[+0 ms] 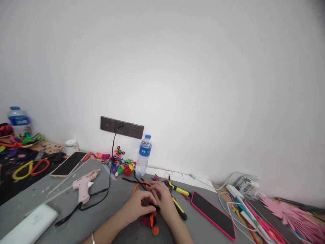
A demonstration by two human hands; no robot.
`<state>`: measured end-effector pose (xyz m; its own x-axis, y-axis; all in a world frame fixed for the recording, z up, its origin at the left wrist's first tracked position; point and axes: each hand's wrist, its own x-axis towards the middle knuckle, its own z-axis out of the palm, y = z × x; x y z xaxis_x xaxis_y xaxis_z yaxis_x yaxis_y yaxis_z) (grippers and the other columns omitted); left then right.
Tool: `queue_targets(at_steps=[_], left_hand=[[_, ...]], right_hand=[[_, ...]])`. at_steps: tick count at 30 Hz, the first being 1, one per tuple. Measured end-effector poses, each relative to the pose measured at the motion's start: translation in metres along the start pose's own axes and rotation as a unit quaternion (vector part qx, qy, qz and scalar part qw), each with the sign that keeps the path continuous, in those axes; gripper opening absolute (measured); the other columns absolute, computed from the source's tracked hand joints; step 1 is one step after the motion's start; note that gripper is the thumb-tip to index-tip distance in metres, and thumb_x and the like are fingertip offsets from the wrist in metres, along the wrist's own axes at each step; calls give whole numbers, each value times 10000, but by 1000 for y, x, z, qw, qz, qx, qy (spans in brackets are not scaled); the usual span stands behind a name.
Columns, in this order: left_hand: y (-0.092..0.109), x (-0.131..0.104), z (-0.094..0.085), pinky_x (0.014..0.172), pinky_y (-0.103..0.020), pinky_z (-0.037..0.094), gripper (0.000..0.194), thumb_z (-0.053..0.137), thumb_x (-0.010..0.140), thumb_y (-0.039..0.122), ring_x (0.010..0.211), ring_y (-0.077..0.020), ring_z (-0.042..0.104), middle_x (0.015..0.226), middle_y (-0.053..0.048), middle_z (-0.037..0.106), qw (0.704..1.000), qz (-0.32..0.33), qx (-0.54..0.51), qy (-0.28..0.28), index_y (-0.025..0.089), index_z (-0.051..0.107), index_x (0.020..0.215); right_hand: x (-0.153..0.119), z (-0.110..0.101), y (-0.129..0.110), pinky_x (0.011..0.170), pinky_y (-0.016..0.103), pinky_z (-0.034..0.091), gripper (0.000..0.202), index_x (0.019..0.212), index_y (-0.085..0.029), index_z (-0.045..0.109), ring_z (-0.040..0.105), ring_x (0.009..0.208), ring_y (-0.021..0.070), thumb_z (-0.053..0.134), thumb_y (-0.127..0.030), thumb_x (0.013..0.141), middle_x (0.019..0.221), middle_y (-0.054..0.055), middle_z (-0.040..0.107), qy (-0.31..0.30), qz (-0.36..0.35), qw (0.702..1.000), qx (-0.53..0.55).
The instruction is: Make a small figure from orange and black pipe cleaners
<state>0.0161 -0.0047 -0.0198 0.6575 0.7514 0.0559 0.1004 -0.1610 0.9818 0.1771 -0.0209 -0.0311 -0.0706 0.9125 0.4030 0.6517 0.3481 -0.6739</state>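
My left hand (pixel 140 205) is closed, thumb and fingers pinched on a small orange and dark red pipe-cleaner figure (pixel 152 222) low over the grey mat. Curled in against it from the other side, my right hand (pixel 163 196) has its fingertips on the same piece, partly hidden by both hands. Beyond the fingers lie loose black pipe cleaners (pixel 129 180) and an orange pipe cleaner (pixel 136 186). Beside my right hand rest pliers (pixel 179 190) with yellow and black handles.
A pink glue gun (pixel 83 188) lies left, its black cord running to the wall socket (pixel 122 127). A water bottle (pixel 143 156) stands by finished fuzzy figures (pixel 130 168). Around are a pink-cased phone (pixel 213 215), another phone (pixel 69 164), a white box-like device (pixel 31 225) and scissors (pixel 30 169).
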Motion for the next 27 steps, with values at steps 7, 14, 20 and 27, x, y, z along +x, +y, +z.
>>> queue_targets(at_steps=[7,14,20,27], left_hand=[[1,-1,-4,542,-199,335,140,646,674,173,566,-104,459,624,30,590,998,-5,56,2,153,707,798],[3,-1,-2,512,-189,318,130,652,686,193,539,-93,437,602,38,567,998,-18,64,-6,143,695,798],[4,-1,-2,527,-196,332,141,621,719,201,564,-104,474,637,23,607,996,-13,88,9,147,698,823],[1,1,-7,614,-232,398,256,610,725,197,643,-136,562,743,2,669,996,4,56,69,169,614,979]], right_hand=[[-1,3,4,1002,529,332,316,1053,-255,695,551,1135,286,477,-175,839,1173,95,656,-47,-12,999,-12],[2,2,5,896,379,463,314,998,-215,710,603,1015,232,441,-146,851,1057,107,654,34,-21,998,50],[7,-7,7,742,313,497,228,837,-212,714,627,823,204,486,-189,847,856,69,652,117,-24,988,96],[9,-7,15,689,320,496,154,804,-178,653,612,753,213,603,-323,786,781,60,646,180,63,961,202]])
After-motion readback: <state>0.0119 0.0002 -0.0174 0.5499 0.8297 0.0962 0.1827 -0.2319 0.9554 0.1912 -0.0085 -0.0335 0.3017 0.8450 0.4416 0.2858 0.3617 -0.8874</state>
